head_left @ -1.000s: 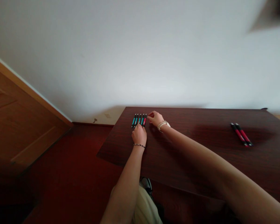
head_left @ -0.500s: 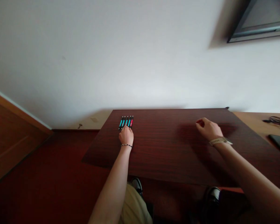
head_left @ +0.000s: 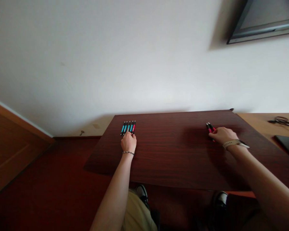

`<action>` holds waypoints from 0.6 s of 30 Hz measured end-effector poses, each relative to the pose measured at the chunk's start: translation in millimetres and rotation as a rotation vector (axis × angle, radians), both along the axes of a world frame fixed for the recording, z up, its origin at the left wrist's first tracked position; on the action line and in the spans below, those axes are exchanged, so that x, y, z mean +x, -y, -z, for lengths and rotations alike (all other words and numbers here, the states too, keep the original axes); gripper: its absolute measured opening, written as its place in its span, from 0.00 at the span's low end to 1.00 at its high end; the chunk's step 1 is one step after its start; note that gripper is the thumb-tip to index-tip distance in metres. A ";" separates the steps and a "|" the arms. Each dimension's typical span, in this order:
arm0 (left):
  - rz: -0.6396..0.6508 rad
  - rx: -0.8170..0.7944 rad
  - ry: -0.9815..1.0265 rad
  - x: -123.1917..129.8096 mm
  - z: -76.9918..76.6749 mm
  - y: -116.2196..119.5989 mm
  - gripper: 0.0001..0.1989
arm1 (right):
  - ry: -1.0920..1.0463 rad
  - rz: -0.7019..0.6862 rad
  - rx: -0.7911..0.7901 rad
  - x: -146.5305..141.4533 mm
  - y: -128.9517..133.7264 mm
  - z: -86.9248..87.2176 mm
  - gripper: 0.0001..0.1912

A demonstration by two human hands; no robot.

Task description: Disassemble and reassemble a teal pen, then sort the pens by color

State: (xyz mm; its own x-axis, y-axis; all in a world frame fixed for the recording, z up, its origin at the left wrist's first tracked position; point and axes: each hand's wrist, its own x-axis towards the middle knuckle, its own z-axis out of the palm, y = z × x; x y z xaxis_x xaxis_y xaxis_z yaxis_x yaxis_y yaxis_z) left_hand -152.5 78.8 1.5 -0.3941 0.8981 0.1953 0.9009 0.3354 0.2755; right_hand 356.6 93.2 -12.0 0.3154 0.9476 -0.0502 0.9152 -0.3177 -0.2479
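Note:
Several pens lie side by side near the back left of the dark brown table (head_left: 168,150). Most are blue and black (head_left: 125,127); the rightmost is a red pen (head_left: 134,127). My left hand (head_left: 128,142) rests over their near ends, its fingers closed and bent under; whether it grips a pen is hidden. On the right part of the table, red and black pens (head_left: 210,127) lie close together. My right hand (head_left: 223,135) is beside them, fingers curled at the rightmost one, but its fingertips are partly hidden.
A wall-mounted screen (head_left: 267,22) hangs at the upper right. On a lighter table (head_left: 260,123) to the right are a black cable (head_left: 283,121) and a dark flat device (head_left: 287,146). A white wall runs behind; a wooden door (head_left: 12,147) stands at left.
My right hand has shifted right and slightly down, and the red pens beside it now show. My left hand stays at the row of pens. The view has shifted slightly.

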 end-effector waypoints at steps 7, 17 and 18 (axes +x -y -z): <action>0.008 0.013 0.019 0.1 3.1 -0.3 0.10 | -0.414 -0.154 -0.068 -80.5 -15.5 -17.3 0.17; -0.001 0.005 0.053 0.5 3.1 -0.4 0.09 | -0.458 -0.379 -0.117 -327.3 -76.6 -37.3 0.20; 0.003 0.006 0.056 0.6 3.1 -0.2 0.09 | -0.443 -0.373 -0.116 -342.5 -83.6 -36.2 0.20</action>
